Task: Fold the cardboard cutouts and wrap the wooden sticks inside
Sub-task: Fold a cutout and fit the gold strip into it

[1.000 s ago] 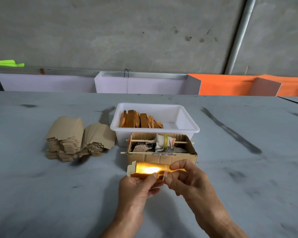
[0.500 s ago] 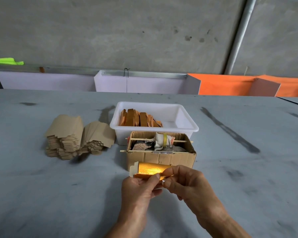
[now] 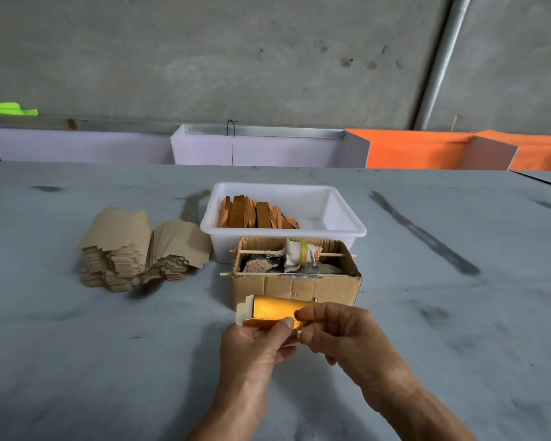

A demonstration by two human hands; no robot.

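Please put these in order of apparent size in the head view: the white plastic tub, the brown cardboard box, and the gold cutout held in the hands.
1. white plastic tub, largest.
2. brown cardboard box, somewhat smaller although nearer the camera.
3. gold cutout, clearly smallest; its right end is hidden by fingers.

A grey table (image 3: 442, 313) marked with dark smudges carries three things. A cardboard box (image 3: 295, 286) sits just beyond the hands, with a white tub (image 3: 347, 230) touching its far side. Beyond and to the left of the left hand lies a heap of tan card cutouts (image 3: 140, 249).
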